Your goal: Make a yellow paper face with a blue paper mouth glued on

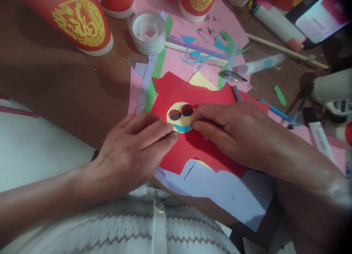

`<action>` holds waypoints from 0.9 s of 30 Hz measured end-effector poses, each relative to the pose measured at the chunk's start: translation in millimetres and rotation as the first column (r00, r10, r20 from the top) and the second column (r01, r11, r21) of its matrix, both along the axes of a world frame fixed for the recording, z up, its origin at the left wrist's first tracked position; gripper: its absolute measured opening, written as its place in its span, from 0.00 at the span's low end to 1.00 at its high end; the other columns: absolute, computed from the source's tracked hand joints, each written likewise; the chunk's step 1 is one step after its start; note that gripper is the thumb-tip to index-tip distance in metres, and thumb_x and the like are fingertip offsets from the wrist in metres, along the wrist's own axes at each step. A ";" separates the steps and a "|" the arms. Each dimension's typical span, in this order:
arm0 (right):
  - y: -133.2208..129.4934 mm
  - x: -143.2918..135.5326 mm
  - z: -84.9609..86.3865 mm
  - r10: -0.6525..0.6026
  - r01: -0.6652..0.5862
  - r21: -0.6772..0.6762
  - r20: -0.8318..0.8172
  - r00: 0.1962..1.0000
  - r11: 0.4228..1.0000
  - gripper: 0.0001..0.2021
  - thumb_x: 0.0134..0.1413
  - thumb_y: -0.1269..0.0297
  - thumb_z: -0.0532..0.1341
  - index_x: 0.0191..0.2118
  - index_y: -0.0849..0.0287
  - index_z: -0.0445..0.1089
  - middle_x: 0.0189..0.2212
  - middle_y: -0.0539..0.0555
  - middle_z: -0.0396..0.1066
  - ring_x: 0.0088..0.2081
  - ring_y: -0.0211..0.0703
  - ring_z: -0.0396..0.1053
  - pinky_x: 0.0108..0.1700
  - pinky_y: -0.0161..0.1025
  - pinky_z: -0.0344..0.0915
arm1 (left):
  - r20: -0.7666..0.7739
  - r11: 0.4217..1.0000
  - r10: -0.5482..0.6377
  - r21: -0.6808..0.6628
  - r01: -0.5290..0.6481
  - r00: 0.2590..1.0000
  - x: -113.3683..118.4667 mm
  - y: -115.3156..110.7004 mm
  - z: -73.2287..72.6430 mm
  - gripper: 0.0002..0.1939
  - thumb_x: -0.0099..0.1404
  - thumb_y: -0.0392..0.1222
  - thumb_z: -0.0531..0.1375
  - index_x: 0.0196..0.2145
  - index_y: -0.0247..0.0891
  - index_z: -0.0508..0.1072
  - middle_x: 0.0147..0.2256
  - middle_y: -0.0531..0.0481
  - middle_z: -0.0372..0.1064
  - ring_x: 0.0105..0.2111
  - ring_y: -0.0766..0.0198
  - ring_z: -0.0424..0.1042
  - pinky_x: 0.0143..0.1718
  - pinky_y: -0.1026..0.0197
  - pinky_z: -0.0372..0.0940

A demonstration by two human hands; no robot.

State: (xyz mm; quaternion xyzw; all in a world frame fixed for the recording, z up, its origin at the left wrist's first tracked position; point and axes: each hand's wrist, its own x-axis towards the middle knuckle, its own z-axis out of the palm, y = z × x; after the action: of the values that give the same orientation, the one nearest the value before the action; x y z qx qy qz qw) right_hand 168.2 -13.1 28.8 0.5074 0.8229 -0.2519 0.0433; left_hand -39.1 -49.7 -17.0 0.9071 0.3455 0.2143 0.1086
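Observation:
Between my hands is a small round yellow paper face (pixel 180 118) with dark eyes, drawn lashes and a blue paper strip across its lower part. It is over a red paper sheet (pixel 192 146) with an uneven cut edge. My left hand (pixel 137 147) pinches the face's lower left edge between thumb and fingers. On the opposite side, my right hand (pixel 228 129) pinches the right edge, thumb near the end of the blue strip. Whether the face touches the red sheet I cannot tell.
Red paper cups (pixel 82 25) stand along the back beside a clear tape roll (pixel 147 32). Pink paper (pixel 233 25) carries blue scraps and a pen (pixel 233 76). A glue bottle (pixel 260 65), wooden stick (pixel 288 50) and markers lie rightward. Lilac paper (pixel 220 184) overhangs the table's front edge.

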 end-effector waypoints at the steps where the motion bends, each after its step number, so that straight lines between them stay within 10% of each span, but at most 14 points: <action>1: -0.3 -0.8 0.6 0.007 -0.007 0.007 0.017 1.000 1.000 0.10 0.57 0.64 0.53 0.38 0.53 0.71 0.26 0.50 0.74 0.26 0.44 0.70 0.27 0.37 0.56 | -0.003 1.000 0.000 -0.004 0.000 1.000 -0.1 -0.1 -0.1 0.12 0.64 0.33 0.50 0.44 0.39 0.69 0.40 0.49 0.72 0.38 0.56 0.68 0.37 0.52 0.66; 27: -4.3 -7.6 2.3 0.052 -0.078 0.071 0.305 0.951 0.994 0.13 0.56 0.67 0.50 0.42 0.53 0.68 0.25 0.49 0.74 0.26 0.46 0.73 0.26 0.35 0.57 | -0.013 1.000 0.012 0.011 -0.012 1.000 -1.0 -1.3 -1.7 0.12 0.65 0.34 0.50 0.44 0.41 0.69 0.40 0.51 0.73 0.37 0.58 0.68 0.37 0.54 0.64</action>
State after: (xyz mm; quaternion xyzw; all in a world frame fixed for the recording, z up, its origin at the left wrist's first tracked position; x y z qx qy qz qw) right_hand 160.6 -17.4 31.1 0.5139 0.8326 -0.1356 0.1560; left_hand -40.2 -51.0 -18.7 0.9070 0.3505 0.2109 0.0999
